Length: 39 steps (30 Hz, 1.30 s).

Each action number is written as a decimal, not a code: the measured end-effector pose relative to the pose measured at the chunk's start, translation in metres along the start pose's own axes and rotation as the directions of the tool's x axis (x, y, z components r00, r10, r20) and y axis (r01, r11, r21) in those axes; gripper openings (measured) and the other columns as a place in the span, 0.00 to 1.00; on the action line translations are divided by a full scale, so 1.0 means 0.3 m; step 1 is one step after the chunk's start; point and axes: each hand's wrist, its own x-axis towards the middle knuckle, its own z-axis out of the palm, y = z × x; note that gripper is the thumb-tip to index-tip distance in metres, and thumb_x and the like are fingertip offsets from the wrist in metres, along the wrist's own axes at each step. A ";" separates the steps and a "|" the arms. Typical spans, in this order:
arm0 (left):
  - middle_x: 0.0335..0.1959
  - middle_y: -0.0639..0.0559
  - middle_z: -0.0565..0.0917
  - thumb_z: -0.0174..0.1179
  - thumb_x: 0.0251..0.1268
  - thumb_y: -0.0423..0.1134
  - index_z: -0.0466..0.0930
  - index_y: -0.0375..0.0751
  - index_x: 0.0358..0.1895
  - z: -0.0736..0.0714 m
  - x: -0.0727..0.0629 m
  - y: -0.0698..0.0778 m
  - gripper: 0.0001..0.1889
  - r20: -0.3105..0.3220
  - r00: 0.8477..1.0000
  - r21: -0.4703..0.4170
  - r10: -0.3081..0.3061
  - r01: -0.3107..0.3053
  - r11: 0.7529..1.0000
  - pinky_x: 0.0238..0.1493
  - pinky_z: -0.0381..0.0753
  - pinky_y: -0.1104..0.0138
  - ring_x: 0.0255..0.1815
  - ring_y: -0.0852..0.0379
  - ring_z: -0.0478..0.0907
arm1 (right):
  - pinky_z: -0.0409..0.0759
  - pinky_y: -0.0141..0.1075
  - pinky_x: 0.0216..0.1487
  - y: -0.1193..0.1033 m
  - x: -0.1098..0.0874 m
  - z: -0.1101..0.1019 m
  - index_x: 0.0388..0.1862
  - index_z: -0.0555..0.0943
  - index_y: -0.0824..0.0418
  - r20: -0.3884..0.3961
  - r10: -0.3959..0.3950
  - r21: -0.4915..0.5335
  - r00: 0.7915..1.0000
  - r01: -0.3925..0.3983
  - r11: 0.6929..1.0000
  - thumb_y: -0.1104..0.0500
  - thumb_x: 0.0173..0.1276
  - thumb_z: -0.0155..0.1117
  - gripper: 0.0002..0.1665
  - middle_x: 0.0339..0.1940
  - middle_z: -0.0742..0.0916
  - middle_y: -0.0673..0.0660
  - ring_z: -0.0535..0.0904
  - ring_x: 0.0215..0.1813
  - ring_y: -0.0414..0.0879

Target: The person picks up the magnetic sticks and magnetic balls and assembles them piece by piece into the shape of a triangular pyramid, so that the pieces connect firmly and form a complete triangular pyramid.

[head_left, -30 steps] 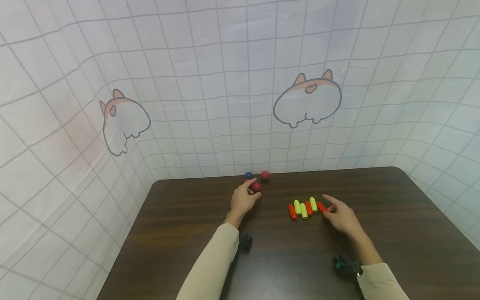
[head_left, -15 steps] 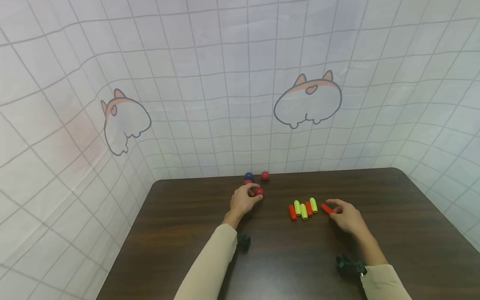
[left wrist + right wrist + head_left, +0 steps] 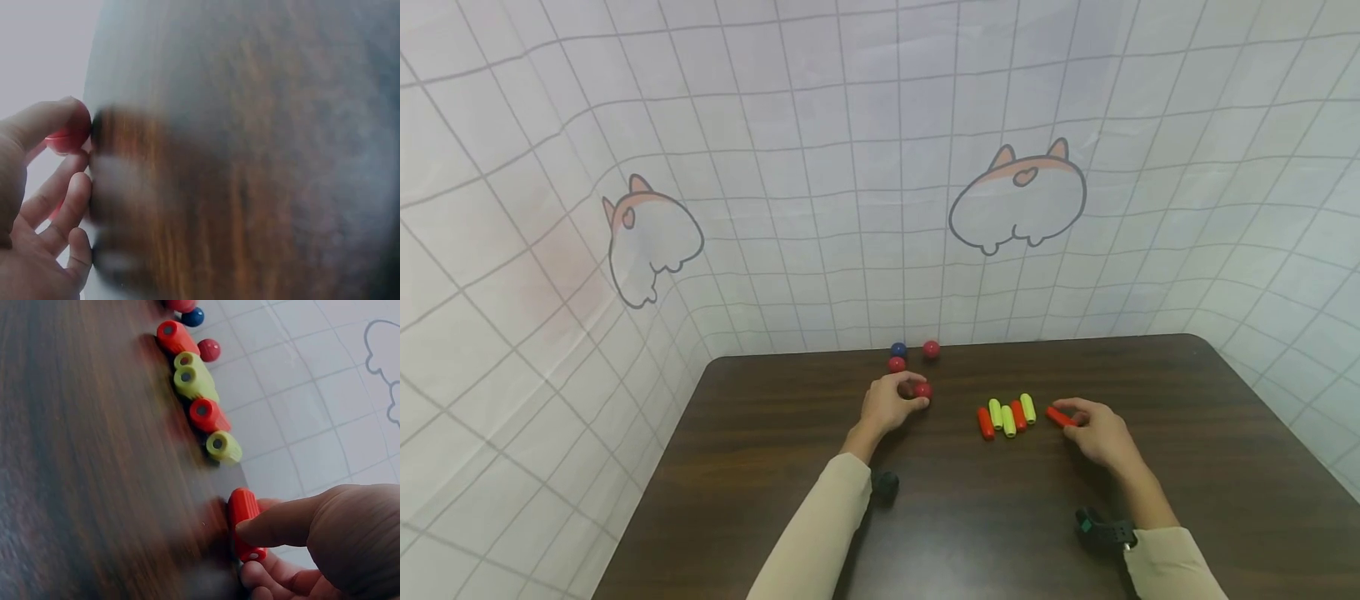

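Near the back of the table, my left hand (image 3: 883,407) holds a red ball (image 3: 923,391) between thumb and index finger. The left wrist view has the same red ball (image 3: 70,131) under the thumb, the other fingers loosely bent below it. My right hand (image 3: 1099,433) pinches a short red ribbed cylinder (image 3: 244,509) between thumb and fingers, close over the wood. Left of it lies a slanted row of similar pieces: yellow-green cylinders (image 3: 1008,422) and two red cylinders (image 3: 986,423). The cylinders have a dark hole in one end, seen in the right wrist view.
Behind the left hand sit a blue ball (image 3: 898,350), a second red ball (image 3: 897,365) and a third red ball (image 3: 931,349) near the back edge. The dark wooden table (image 3: 737,450) meets a white gridded curtain (image 3: 820,250) with cartoon drawings.
My left hand has drawn a red ball toward me and slightly right, away from the other balls. My right hand has shifted the red cylinder right, apart from the row.
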 end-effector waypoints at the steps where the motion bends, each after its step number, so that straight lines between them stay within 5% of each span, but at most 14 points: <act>1: 0.38 0.54 0.87 0.74 0.60 0.47 0.87 0.57 0.52 0.000 -0.003 -0.003 0.16 0.002 1.000 -0.010 0.006 -0.006 1.000 0.50 0.78 0.55 0.44 0.55 0.82 | 0.69 0.39 0.34 0.000 -0.002 -0.002 0.65 0.78 0.62 -0.001 -0.004 0.002 1.000 0.004 1.000 0.66 0.70 0.64 0.25 0.47 0.85 0.69 0.76 0.39 0.54; 8: 0.40 0.51 0.88 0.74 0.61 0.43 0.88 0.53 0.51 -0.013 -0.037 -0.025 0.15 0.000 1.000 -0.148 0.031 -0.031 0.988 0.44 0.78 0.61 0.42 0.55 0.81 | 0.70 0.39 0.31 0.005 -0.009 -0.016 0.65 0.79 0.62 0.001 -0.046 0.056 0.999 0.046 0.997 0.66 0.69 0.65 0.25 0.47 0.85 0.71 0.74 0.34 0.51; 13: 0.40 0.49 0.89 0.75 0.60 0.42 0.88 0.53 0.51 -0.045 -0.072 -0.036 0.15 -0.038 0.999 -0.237 0.025 -0.033 0.971 0.39 0.76 0.63 0.38 0.56 0.79 | 0.72 0.39 0.32 -0.007 -0.014 -0.028 0.66 0.79 0.62 0.020 -0.087 0.100 0.996 0.085 0.991 0.66 0.70 0.65 0.25 0.51 0.84 0.73 0.77 0.39 0.53; 27: 0.39 0.50 0.88 0.75 0.59 0.42 0.88 0.54 0.51 -0.130 -0.156 -0.069 0.16 -0.073 0.997 -0.279 0.019 -0.039 0.960 0.37 0.78 0.65 0.34 0.59 0.78 | 0.87 0.40 0.41 -0.095 -0.024 -0.041 0.66 0.79 0.65 0.067 -0.265 0.254 0.962 0.241 0.937 0.67 0.73 0.63 0.23 0.60 0.81 0.73 0.85 0.45 0.54; 39: 0.38 0.52 0.87 0.75 0.59 0.43 0.88 0.57 0.50 -0.146 -0.195 -0.054 0.16 -0.040 0.999 -0.289 0.024 -0.035 0.957 0.33 0.77 0.67 0.32 0.59 0.78 | 0.88 0.45 0.41 -0.227 -0.025 0.002 0.64 0.80 0.62 0.111 -0.320 0.316 0.941 0.272 0.909 0.68 0.73 0.62 0.22 0.60 0.79 0.68 0.84 0.43 0.56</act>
